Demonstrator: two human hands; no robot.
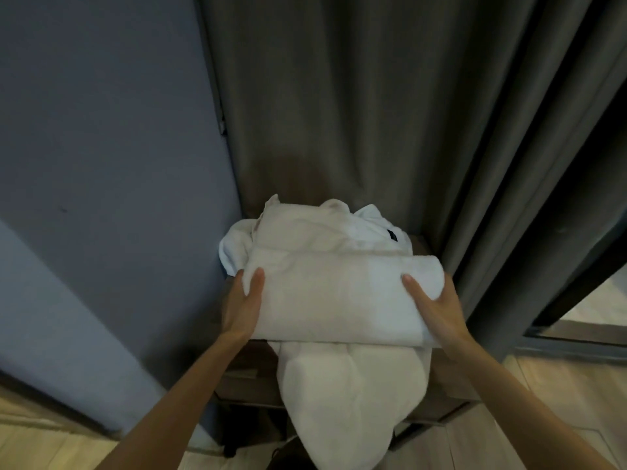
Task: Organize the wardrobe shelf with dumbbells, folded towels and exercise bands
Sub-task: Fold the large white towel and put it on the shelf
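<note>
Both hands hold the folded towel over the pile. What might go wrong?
1. The loose towel hangs over the shelf edge; weight set on it may drag it off.
2. The crumpled pile behind is uneven, so the folded towel, gripped by the left hand and right hand, may tilt or unfold.

Grey curtain behind, blue-grey wall left, wood floor.

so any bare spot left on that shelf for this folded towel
Barely: a bare sliver of shelf between the towel pile and the curtain, and a strip beside the left hand gripping the folded towel. The middle is crowded under that pile.
</note>
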